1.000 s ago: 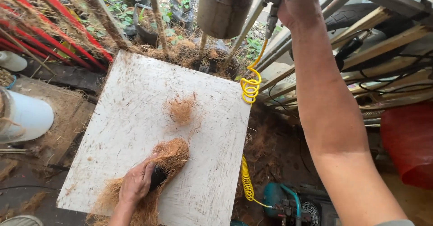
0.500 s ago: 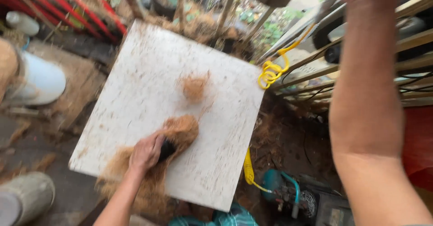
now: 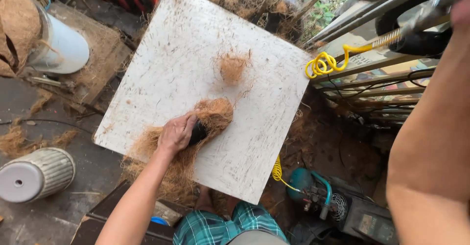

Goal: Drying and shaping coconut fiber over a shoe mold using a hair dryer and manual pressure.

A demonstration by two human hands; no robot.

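Brown coir bundle (image 3: pixel 205 122) lies gripped in the left hand (image 3: pixel 177 133) on the white board (image 3: pixel 171 64); right hand's grip unseen.

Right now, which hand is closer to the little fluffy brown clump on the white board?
Left. The left hand presses the big fibre bundle just below the small clump. The right arm is raised off to the side, its hand out of view.

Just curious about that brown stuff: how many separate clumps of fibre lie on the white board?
2: a big fibre mass under the left hand, and a small tuft further up the white board.
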